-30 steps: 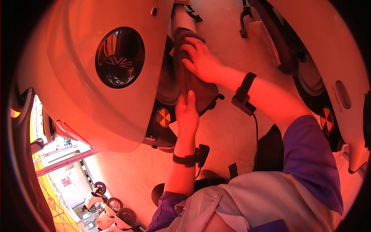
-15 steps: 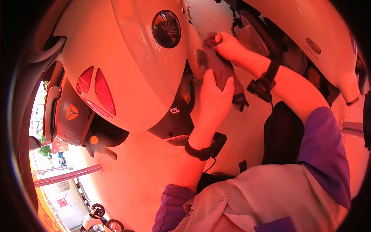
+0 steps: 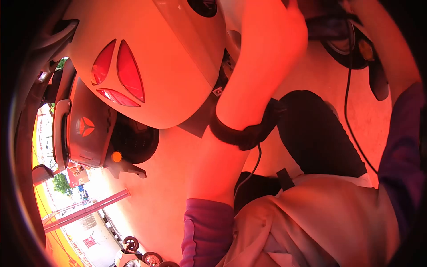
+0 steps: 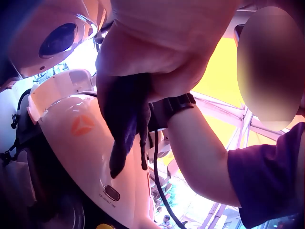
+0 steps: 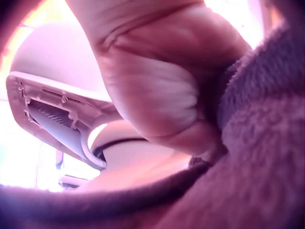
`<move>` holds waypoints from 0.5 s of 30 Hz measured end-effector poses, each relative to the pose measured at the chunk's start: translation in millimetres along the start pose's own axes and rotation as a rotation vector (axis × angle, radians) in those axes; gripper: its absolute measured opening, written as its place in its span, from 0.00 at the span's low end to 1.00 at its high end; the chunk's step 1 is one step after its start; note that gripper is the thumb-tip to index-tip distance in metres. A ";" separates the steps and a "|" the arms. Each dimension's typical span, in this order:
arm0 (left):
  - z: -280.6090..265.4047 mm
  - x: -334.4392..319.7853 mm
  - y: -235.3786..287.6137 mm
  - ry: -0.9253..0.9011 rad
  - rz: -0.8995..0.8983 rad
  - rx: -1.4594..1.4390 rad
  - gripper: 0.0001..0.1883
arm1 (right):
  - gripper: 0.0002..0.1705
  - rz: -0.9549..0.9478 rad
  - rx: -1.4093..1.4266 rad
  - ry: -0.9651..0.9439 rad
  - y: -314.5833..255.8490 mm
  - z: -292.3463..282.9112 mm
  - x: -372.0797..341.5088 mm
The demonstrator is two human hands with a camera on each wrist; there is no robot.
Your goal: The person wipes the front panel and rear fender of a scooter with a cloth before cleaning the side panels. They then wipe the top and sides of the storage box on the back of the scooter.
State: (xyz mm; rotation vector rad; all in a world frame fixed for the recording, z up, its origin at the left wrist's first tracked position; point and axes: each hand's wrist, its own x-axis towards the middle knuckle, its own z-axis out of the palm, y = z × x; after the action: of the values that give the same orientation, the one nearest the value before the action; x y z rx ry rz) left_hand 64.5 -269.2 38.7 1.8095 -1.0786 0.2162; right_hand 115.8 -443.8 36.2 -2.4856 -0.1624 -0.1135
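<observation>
A dark, fuzzy cloth [image 5: 271,143] fills the right side of the right wrist view. My right hand [image 5: 157,90] grips it there, fingers tucked into its folds. In the head view, part of the cloth [image 3: 327,27] shows at the top right, between the two hands. My left hand [image 3: 284,26] is raised at the top of that view, its fingertips mostly out of frame. From below, in the left wrist view, the left hand [image 4: 157,52] holds the bunched cloth [image 4: 126,119], whose ends hang down beneath the palm.
A pale scooter [image 3: 164,80] with red tail lights stands close by the left arm. Another pale scooter [image 4: 90,138] shows behind the cloth. Further left is a dark-wheeled scooter [image 3: 91,133]. A cable [image 3: 347,102] runs down from the right wrist.
Both hands have moved up and to the right in the head view, away from the pale scooter's side, carrying the cloth. Earlier, the right hand lay flat on it, then gripped it.
</observation>
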 end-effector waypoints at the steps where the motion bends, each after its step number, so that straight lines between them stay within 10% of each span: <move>1: 15.1 -6.1 -4.3 0.084 -0.076 -0.064 0.13 | 0.19 -0.012 0.019 -0.006 20.8 6.0 11.3; 7: 56.9 -45.5 -79.9 0.126 -0.699 0.018 0.18 | 0.28 -0.141 0.508 -0.073 149.2 105.2 120.6; 10: 51.1 -69.5 -119.0 0.321 -0.754 0.101 0.21 | 0.19 -0.241 0.587 0.162 88.3 125.5 119.7; 12: 40.9 -80.4 -116.2 0.325 -0.742 0.193 0.21 | 0.30 -0.336 0.244 0.299 84.1 161.7 121.9; 15: 33.4 -107.1 -107.2 0.188 -0.795 0.203 0.21 | 0.31 -0.326 0.319 0.183 62.1 223.2 86.5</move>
State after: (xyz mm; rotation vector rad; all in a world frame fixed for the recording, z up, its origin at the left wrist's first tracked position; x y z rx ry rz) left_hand 71.5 -221.2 -108.7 2.2051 -0.1591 0.0099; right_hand 219.7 -349.7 -167.4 -2.1017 -0.4694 -0.4165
